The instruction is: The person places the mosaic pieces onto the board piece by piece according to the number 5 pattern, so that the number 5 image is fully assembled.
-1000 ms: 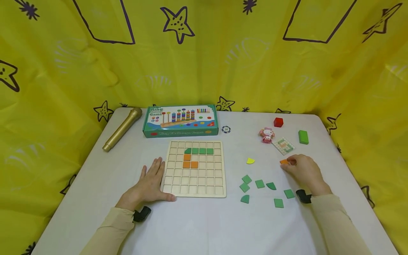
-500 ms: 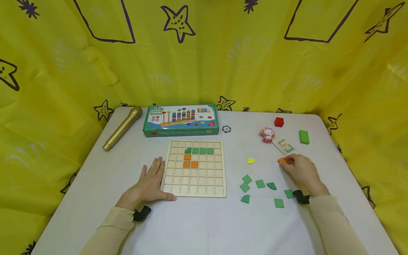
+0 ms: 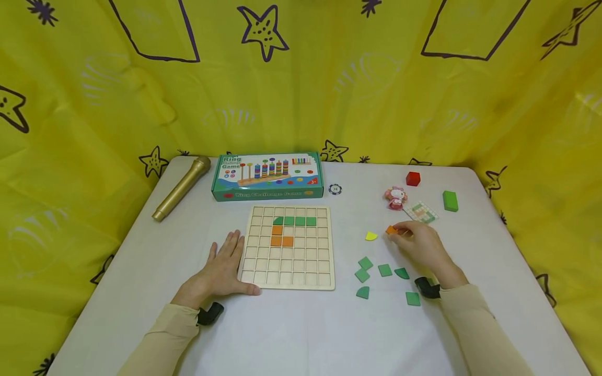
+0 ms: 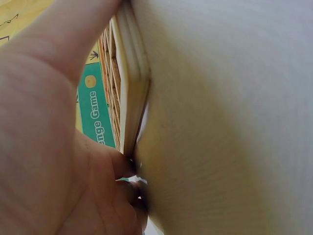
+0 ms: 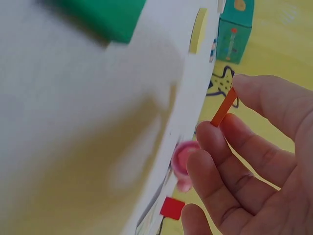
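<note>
My right hand (image 3: pixel 420 248) pinches an orange square tile (image 5: pixel 224 107) between thumb and fingertips, held above the table just right of a yellow quarter-round tile (image 3: pixel 371 236). The left hand (image 3: pixel 221 269) lies with spread, straight fingers against the left edge and lower left corner of a wooden grid board (image 3: pixel 301 279). On the board, a row of green tiles (image 3: pixel 300 221) runs along the second row, with a rounded one at its left end. Below that end sit orange tiles (image 3: pixel 276 241) in an L shape. Several loose green tiles (image 3: pixel 384 270) lie near my right hand.
A small pattern card (image 3: pixel 421 212) lies beyond the right hand, beside a pink figurine (image 3: pixel 396 198). Farther out are a red cube (image 3: pixel 413 178) and a green block (image 3: pixel 450 201). Behind the board stand a game box (image 3: pixel 268 177), a chip (image 3: pixel 335 189) and a gold microphone (image 3: pixel 182 188).
My right hand has moved left with the orange tile, from near the pattern card to beside the yellow piece. The left hand stays in place at the board.
</note>
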A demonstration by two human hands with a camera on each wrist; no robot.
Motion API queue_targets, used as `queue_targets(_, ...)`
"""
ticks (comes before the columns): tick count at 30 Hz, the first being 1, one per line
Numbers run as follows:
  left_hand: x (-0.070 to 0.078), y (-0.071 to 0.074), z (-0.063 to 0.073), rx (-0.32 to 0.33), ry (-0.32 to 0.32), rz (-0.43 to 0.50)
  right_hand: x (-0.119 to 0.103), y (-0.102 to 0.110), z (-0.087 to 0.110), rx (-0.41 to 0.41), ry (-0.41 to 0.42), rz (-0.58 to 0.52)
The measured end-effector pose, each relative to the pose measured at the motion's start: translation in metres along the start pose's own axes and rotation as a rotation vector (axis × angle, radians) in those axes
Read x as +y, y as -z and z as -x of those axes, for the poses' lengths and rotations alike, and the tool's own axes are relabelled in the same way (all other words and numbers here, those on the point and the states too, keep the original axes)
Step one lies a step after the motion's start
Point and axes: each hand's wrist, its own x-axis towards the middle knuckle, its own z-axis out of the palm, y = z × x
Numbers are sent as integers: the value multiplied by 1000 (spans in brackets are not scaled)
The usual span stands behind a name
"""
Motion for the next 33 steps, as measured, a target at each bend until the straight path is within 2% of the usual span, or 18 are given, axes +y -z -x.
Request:
queue_targets(7, 0, 1, -1, 2, 0, 4, -13, -10, -4, -50, 18, -72)
queue_targets(17, 0, 0, 0, 2, 1, 8, -35, -25, -10, -79, 76, -92)
queue_targets(25, 1, -1, 0, -5, -1, 5, -64, -50, -20, -76, 222, -65)
queue_targets(33, 1, -1, 1, -10, 8, 13, -94, -71, -31, -128, 323, -27)
